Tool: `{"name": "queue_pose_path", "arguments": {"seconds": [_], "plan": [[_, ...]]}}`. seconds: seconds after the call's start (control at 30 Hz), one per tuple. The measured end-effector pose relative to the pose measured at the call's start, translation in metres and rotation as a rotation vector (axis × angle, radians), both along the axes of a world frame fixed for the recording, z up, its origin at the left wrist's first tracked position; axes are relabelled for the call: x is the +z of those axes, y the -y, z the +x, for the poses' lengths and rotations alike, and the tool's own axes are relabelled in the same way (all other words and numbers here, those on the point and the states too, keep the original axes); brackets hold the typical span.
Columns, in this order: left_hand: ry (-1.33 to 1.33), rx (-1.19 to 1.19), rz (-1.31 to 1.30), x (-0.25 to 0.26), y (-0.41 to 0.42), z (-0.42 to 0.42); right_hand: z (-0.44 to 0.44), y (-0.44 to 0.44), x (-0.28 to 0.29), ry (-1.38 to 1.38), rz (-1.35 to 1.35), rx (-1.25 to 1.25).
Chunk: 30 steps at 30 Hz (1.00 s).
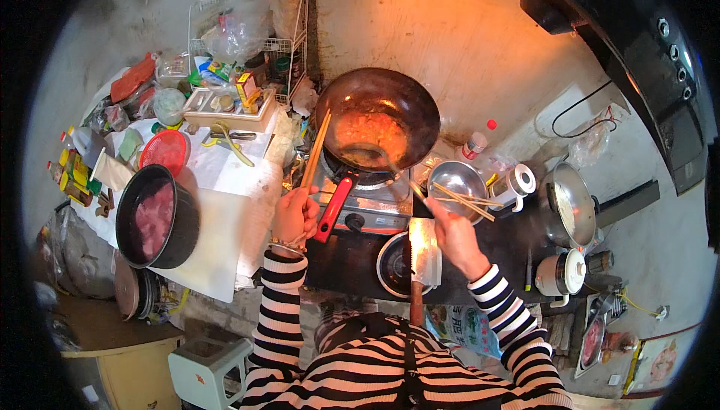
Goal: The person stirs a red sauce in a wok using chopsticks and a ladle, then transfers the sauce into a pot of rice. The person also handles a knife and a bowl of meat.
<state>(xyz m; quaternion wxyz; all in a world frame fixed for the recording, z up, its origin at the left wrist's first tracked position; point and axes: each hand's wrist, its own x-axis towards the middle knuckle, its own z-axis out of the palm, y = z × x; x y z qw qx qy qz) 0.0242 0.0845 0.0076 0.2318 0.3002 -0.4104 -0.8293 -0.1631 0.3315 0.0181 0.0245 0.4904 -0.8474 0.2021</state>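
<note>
My left hand (295,216) grips a pair of wooden chopsticks (316,151) that point up beside the wok's left rim. Just right of that hand is the red handle (336,213) of the dark wok (382,85); the two look apart. The wok stands tilted on a gas stove (371,216), with reddish-orange food (379,128) in its bottom. In my right hand (454,235) is a blurred cooking utensil with a light handle (416,189). Its far end reaches into the food and looks like a ladle, though blur hides its exact shape.
A cleaver (424,247) lies across a round lid (394,263) before me. Right are a steel bowl (458,171) with chopsticks across it, a white jug (509,186), and a steel pan (568,204). Left, a black pot (188,230) holding pink meat stands by a cutting board (219,241).
</note>
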Motion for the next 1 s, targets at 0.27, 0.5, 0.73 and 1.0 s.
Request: {"name": "queue_pose_path", "arguments": {"seconds": [0.27, 0.5, 0.73, 1.0], "plan": [[0.020, -0.004, 0.020, -0.001, -0.003, -0.004, -0.002, -0.009, 0.006, -0.038, 0.056, -0.004], [0.005, -0.033, 0.014, -0.004, 0.000, -0.004, -0.002, -0.005, 0.005, -0.004, 0.000, 0.010], [0.026, -0.007, 0.005, 0.000, -0.002, -0.003, -0.001, -0.006, 0.008, 0.028, 0.014, -0.010], [0.016, -0.011, 0.008, 0.003, -0.002, -0.007, -0.007, 0.005, 0.007, 0.015, -0.007, -0.009]]}}
